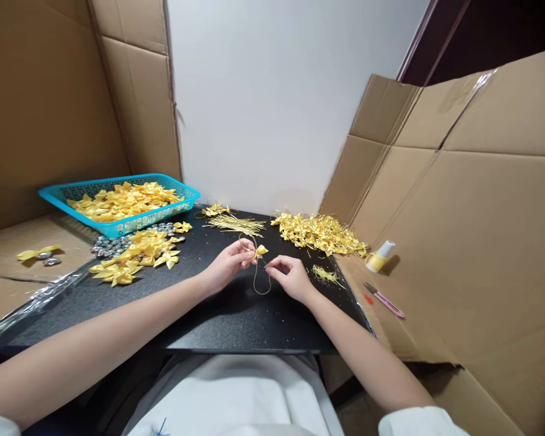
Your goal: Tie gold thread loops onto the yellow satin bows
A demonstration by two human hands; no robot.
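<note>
My left hand (231,264) pinches a small yellow ribbon bow (262,249) above the middle of the black tabletop (236,324). A thin gold cord (262,293) curves up around the left fingertips and hangs in a loop below the bow. The fingers of my right hand (293,277) are closed on the cord's other side, just right of the bow; a tiny thin tip shows at them, too small to make out. Ahead of my hands lies a bundle of cut gold cords (237,224). A heap of finished-looking bows with cords (320,233) sits to the right.
A blue basket (118,229) of yellow bows stands at the back left. Loose bows (149,245) and silver round pieces (111,247) lie before it. On the right are thread scraps (326,274), a thread spool (379,257) and pink-handled snips (387,302). Cardboard walls (476,230) flank the table.
</note>
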